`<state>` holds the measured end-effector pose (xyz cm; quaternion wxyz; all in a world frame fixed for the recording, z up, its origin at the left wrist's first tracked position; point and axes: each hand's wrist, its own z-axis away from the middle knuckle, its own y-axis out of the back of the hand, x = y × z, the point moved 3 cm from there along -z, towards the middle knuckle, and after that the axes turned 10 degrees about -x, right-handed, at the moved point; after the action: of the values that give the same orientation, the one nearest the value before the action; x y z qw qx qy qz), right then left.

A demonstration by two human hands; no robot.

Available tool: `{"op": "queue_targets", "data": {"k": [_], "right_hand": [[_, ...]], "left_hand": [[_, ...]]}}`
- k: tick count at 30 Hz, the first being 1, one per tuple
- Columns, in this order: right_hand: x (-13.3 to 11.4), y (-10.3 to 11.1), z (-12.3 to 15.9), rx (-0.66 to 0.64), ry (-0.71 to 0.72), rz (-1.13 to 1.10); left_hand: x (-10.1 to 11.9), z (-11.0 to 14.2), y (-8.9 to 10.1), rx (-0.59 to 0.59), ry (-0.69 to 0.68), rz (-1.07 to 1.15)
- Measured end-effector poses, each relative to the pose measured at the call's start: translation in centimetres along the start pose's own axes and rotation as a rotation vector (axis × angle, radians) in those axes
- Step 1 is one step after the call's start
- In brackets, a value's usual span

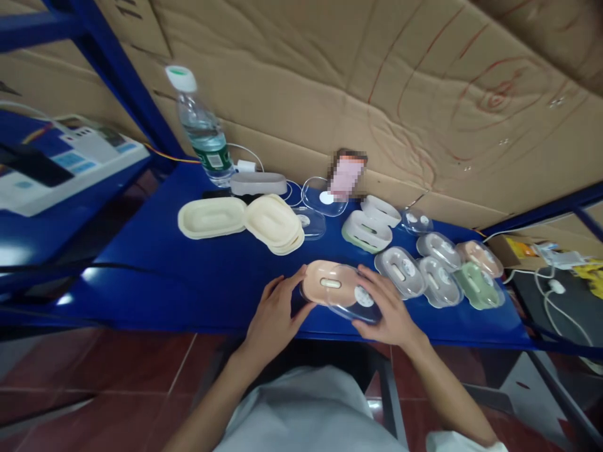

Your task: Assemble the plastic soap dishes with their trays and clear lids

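Observation:
My left hand [276, 317] curls round the left end of a peach oval soap-box base [320, 281] with a white insert, near the front edge of the blue table [188, 276]. My right hand [384, 307] grips a clear oval lid [351, 296] that lies tilted over the base's right end. Both hands are closed on these parts.
Cream oval trays [211, 217] and a stack of cream lids [276, 223] lie at back left, with a water bottle [200, 129] behind them. Several lidded boxes, clear, peach and green [475, 284], sit to the right. A white-green box [366, 231] is behind. A cardboard wall [377, 81] backs the table.

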<state>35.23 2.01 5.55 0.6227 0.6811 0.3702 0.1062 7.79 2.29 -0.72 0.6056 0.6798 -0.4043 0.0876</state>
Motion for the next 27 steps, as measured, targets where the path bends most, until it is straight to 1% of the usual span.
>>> {"op": "queue_targets", "data": {"k": [1,3,6,8,13,16,19,22,25,27], "right_hand": [[-0.4,-1.0,-0.1,-0.022,0.017,0.004],[-0.5,-2.2,-1.1,-0.074,0.044,-0.008],[-0.1,-2.6,-3.2,-0.179,0.078,-0.048],[0.0,-2.7,-3.9,-0.217,0.09,-0.055],[-0.2,-3.1,-3.5,-0.214,0.086,-0.027],[-0.3,-3.0,-3.5,-0.211,0.06,-0.011],[-0.6,-2.9,-4.0,-0.244,0.02,-0.03],[-1.0,-3.2,-4.4,-0.278,-0.009,-0.016],[-1.6,-3.0,-3.9,-0.243,-0.028,0.017],[-1.9,-2.0,-2.7,-0.191,-0.034,0.021]], "left_hand": [[-0.1,0.1,0.0,-0.009,0.009,0.011],[-0.1,0.2,0.2,-0.027,0.012,0.025],[-0.3,0.2,0.3,-0.053,0.009,0.037],[-0.5,0.2,0.2,-0.058,0.009,0.05],[-0.8,0.1,0.0,-0.072,0.006,0.084],[-0.8,0.1,0.1,-0.077,-0.014,0.071],[-0.8,-0.1,0.3,-0.076,-0.046,0.065],[-1.0,-0.2,0.4,-0.071,-0.031,0.064],[-0.8,-0.2,0.6,-0.08,-0.043,0.057],[-0.6,-0.1,0.7,-0.088,-0.076,0.045]]}}
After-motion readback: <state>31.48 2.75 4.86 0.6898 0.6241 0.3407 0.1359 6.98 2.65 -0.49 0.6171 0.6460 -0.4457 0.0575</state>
